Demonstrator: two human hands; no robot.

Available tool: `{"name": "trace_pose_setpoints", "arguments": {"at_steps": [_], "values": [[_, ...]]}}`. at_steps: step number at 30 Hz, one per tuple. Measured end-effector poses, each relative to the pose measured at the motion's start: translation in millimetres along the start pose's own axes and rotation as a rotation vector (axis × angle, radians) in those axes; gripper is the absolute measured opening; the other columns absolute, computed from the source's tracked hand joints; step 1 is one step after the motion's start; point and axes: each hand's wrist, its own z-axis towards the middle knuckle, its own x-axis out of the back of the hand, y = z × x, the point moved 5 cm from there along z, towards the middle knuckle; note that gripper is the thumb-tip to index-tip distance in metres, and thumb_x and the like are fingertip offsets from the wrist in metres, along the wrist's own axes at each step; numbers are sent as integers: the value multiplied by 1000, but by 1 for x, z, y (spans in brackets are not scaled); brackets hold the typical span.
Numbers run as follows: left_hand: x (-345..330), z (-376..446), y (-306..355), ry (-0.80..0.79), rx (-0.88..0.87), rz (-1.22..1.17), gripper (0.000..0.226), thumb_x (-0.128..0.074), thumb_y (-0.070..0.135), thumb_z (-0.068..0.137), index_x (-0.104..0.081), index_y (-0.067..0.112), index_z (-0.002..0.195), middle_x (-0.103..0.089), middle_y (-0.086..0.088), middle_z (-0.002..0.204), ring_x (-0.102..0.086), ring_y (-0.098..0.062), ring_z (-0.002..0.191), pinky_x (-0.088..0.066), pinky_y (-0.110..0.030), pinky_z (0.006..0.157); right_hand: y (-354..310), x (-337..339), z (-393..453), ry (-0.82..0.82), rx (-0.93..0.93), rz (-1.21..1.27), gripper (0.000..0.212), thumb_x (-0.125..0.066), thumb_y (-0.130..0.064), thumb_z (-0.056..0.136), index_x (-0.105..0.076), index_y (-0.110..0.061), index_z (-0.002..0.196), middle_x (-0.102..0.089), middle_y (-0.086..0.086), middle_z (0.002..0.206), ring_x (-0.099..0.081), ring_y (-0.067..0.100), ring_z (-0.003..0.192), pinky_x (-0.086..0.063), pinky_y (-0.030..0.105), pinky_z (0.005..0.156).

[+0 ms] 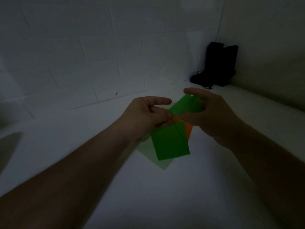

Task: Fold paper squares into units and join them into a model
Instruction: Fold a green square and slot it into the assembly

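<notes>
You have two hands in view: your left hand (146, 116) and your right hand (209, 116), one of each. Between them you hold two dark green folded paper units: one upper green unit (184, 104) and one lower green unit (170, 142). You can count one orange paper piece (188, 129) tucked beside them. Under these lies one pale green paper sheet (151, 156) on the single white tabletop (165, 195). In the far corner you can make out one black object (217, 66), too dark to name further.
</notes>
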Motion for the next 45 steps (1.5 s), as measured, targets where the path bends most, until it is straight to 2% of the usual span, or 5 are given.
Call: {"name": "trace_pose_setpoints", "arguments": {"at_steps": [7, 22, 26, 34, 45], "values": [[-1, 0, 2, -41, 1, -8, 46, -70, -9, 88, -63, 9, 129, -77, -22, 94, -76, -25, 82, -63, -31, 80, 5, 2, 3, -18, -2, 24, 86, -90, -13, 71, -51, -41, 143, -50, -4, 134, -59, 15, 110, -60, 29, 82], [-4, -5, 10, 31, -203, 196, 41, -81, 11, 84, -70, 20, 122, -80, -6, 91, -77, -25, 88, -62, -45, 88, 5, 3, 4, 34, 30, 102, 84, -89, -10, 71, -52, -31, 144, -51, -18, 113, -59, 1, 96, -55, 11, 72], [0, -4, 13, 84, -265, 197, 37, -81, 6, 84, -72, 20, 118, -78, -10, 84, -76, -31, 86, -61, -48, 89, 7, 6, 3, 34, 11, 132, 93, -88, -8, 71, -44, -39, 147, -61, 4, 123, -68, 17, 103, -61, 34, 86], [6, -1, 12, 101, -238, 146, 40, -79, 0, 84, -71, 13, 120, -76, -18, 83, -73, -21, 77, -62, -36, 85, 2, 8, 2, 43, -9, 62, 92, -86, -7, 72, -43, -37, 148, -64, 4, 100, -70, -1, 71, -54, 11, 58], [17, 5, 8, 177, -194, 141, 22, -76, -2, 86, -76, 15, 100, -71, -7, 72, -69, -19, 70, -62, -36, 80, 9, 15, 5, 57, -94, 83, 84, -84, -16, 65, -52, -32, 141, -65, -2, 58, -69, 18, 68, -62, 47, 83]]}}
